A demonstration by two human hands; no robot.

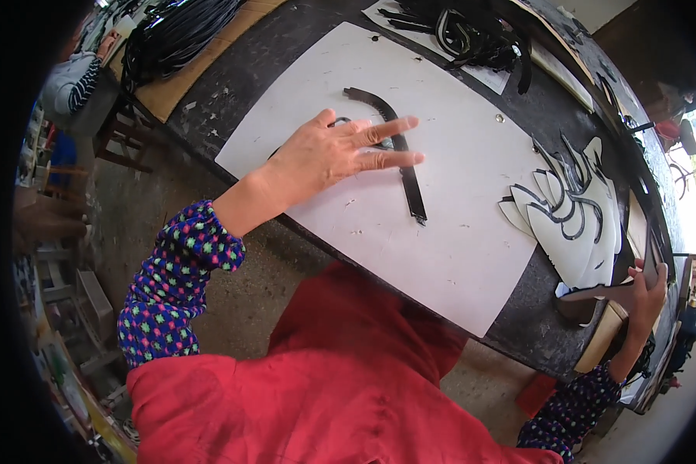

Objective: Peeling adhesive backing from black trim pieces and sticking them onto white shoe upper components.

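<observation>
Head view: a white sheet (464, 255) is filling the centre of the frame, while a fan of pale, dark-edged pieces (566, 251) is lying at right. The left hand (321, 152), fingers spread, is reaching across a curved black strip (412, 193) on the sheet, contact unclear; at lower right, a flat piece (607, 292) is being pinched by the right hand (651, 294).

From my remote post I can make out no readable text, label, brand, number or sign in any part of the frame.
</observation>
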